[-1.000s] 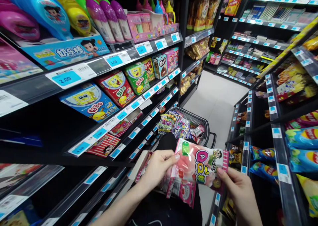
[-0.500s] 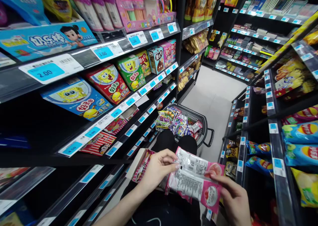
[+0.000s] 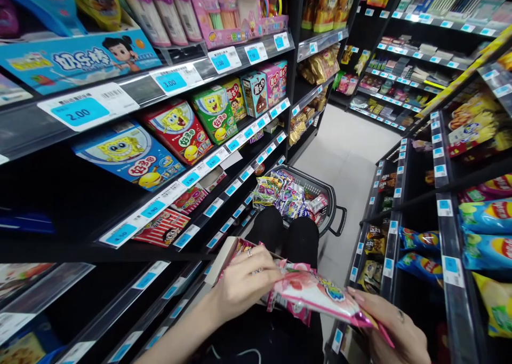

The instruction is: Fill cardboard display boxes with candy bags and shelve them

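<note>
A pink-and-white candy bag (image 3: 316,289) is stretched between my two hands above my lap. My left hand (image 3: 248,278), with rings on its fingers, grips the bag's left end. Its right end is held by my right hand (image 3: 394,318), thumb on top and the other fingers partly hidden below. The printed front with a picture shows; whether one bag or two are in my hands I cannot tell. Just below lies another pink packet (image 3: 294,309). An open cardboard box (image 3: 224,254) with pink packets sits at my left hand, partly covered by it.
Past my knees, a dark shopping basket (image 3: 330,190) full of snack bags stands on the pale floor (image 3: 348,134). Shelves with cartoon snack boxes (image 3: 130,153) run close along the left. On the right, a shelf carries blue chip bags (image 3: 486,214).
The bag has turned over from its printed back to its pink front, and my right hand has moved right and down. My left hand now lies over the bag's end.
</note>
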{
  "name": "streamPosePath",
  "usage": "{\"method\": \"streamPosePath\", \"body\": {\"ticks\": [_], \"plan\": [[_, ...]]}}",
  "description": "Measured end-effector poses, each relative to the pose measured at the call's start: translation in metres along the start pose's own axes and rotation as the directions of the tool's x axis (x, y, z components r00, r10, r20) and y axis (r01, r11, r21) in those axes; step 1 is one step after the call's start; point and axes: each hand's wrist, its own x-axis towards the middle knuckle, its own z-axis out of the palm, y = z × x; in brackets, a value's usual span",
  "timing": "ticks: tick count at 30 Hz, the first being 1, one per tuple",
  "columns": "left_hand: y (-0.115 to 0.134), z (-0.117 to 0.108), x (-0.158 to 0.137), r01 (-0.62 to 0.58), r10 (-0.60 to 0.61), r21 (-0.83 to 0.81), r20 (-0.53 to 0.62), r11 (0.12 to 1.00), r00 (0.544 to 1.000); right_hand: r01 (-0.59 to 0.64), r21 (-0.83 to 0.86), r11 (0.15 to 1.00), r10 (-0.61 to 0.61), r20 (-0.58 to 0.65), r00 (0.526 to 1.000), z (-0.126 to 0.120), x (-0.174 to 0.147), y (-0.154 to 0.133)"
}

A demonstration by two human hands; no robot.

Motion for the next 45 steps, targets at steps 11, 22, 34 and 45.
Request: {"method": "streamPosePath", "body": {"ticks": [11, 22, 34, 45], "plan": [[0.024, 0.019, 0.011, 0.450, -0.751, -0.772, -0.054, 0.449, 0.658, -0.029, 0.121, 0.992, 0.028, 0.016, 0.999, 0.000, 0.010, -0.022], [0.011, 0.044, -0.002, 0.705, -0.741, -0.394, 0.085, 0.589, 0.666, -0.758, 0.435, 0.486, 0.792, 0.150, 0.593, 0.041, -0.038, 0.004], [-0.007, 0.089, -0.027, 0.244, -0.646, 0.643, 0.515, 0.726, 0.563, -0.390, -0.562, 0.730, 0.422, -0.079, 0.903, 0.007, 0.023, 0.113], [-0.007, 0.146, -0.046, -0.011, -0.522, 0.671, 0.587, 0.742, 0.619, -0.495, -0.493, 0.715, 0.592, 0.050, 0.805, 0.104, 0.143, 0.232]]}}
